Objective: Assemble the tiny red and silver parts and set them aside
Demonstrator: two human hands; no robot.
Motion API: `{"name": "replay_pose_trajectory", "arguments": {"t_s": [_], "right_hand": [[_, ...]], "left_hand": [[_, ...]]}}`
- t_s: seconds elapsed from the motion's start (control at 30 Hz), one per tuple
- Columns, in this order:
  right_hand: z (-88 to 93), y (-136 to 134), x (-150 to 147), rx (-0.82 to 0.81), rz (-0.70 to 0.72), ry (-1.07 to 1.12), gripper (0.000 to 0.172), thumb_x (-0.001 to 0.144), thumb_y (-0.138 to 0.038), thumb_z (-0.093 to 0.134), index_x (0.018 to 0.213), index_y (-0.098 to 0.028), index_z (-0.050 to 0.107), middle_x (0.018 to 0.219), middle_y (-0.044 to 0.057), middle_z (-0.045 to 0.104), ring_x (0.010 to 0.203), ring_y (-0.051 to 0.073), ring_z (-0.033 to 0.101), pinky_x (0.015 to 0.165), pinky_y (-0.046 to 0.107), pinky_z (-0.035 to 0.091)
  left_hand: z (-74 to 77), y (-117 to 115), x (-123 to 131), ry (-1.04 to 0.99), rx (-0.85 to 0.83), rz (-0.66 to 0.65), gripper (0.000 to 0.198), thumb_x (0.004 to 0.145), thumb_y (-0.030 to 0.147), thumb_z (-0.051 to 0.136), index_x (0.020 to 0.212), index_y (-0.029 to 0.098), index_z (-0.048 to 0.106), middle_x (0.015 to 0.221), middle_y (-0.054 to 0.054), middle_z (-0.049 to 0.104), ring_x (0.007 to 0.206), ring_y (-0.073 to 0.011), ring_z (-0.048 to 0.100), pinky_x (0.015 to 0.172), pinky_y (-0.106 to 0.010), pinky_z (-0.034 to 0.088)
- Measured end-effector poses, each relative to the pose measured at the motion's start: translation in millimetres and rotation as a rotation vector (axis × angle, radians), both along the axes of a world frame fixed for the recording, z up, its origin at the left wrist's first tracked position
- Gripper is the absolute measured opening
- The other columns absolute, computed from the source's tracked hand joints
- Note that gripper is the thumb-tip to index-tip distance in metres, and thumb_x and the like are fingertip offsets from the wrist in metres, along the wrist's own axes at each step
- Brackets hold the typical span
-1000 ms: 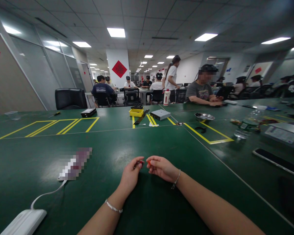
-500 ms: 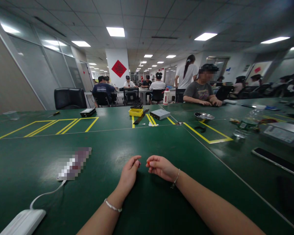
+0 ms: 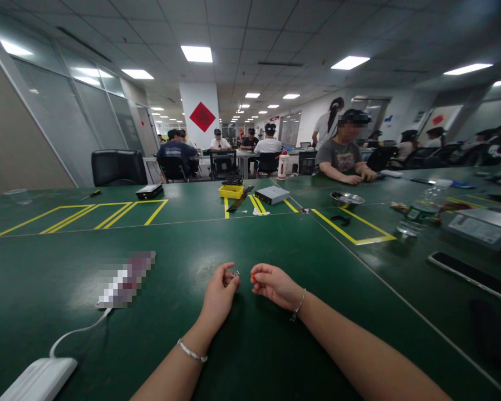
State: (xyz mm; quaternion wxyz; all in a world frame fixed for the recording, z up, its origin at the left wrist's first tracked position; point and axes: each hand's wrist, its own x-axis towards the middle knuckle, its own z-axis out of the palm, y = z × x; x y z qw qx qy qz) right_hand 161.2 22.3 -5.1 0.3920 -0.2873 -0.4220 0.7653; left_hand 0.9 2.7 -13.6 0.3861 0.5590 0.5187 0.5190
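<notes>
My left hand (image 3: 219, 292) is above the green table (image 3: 183, 345), its fingers curled around a small shiny metal piece (image 3: 236, 274) that shows at the fingertips. The piece is too small to name. Close by on the right, my right hand (image 3: 275, 285) pinches a small orange-red object (image 3: 254, 277) between thumb and fingers; most of it is covered. A narrow gap separates the two hands. Each wrist wears a bracelet.
Left lies a blurred-out phone-like item (image 3: 127, 281) cabled to a white block (image 3: 42, 381). Farther off are a yellow bin (image 3: 231, 192), a grey box (image 3: 272, 195), a metal bowl (image 3: 348, 198), and a bottle (image 3: 417, 214). A dark phone (image 3: 476, 275) lies right. Someone (image 3: 344, 153) sits across.
My left fingers have opened slightly and turned, so the metal piece now shows. My right hand keeps its pinch, nearly still. A standing person in the background has moved right.
</notes>
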Motion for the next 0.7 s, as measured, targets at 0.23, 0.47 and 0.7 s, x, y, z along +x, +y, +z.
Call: {"name": "replay_pose_trajectory", "arguments": {"t_s": [0.23,0.47,0.7], "right_hand": [[0.1,-1,-7,0.154,-0.249,-0.122,0.019,0.059,-0.023,0.061,0.075,-0.015,0.055,0.073,0.001,0.058,0.059,0.007,0.05,0.063,0.025,0.04],[0.0,-5,-11,0.533,-0.274,-0.442,0.018,0.062,-0.029,0.056,0.075,-0.017,0.061,0.077,0.003,0.061,0.073,0.014,0.054,0.073,0.03,0.04],[0.8,-9,-13,0.686,-0.332,-0.563,0.017,0.066,-0.028,0.053,0.077,-0.02,0.063,0.082,0.004,0.061,0.078,0.015,0.054,0.075,0.03,0.041]], "left_hand": [[14.0,-7,4,0.241,-0.013,-0.082,0.015,0.064,0.028,0.051,0.073,0.017,0.056,0.063,0.002,0.056,0.057,-0.0111,0.049,0.056,-0.022,0.037],[9.8,-6,4,0.205,-0.078,-0.168,0.02,0.066,0.03,0.049,0.077,0.015,0.057,0.058,0.003,0.053,0.052,-0.0095,0.045,0.05,-0.02,0.033],[12.3,-7,4,0.19,-0.102,-0.169,0.018,0.064,0.03,0.051,0.073,0.015,0.057,0.054,0.003,0.051,0.048,-0.0085,0.042,0.047,-0.019,0.032]]}}
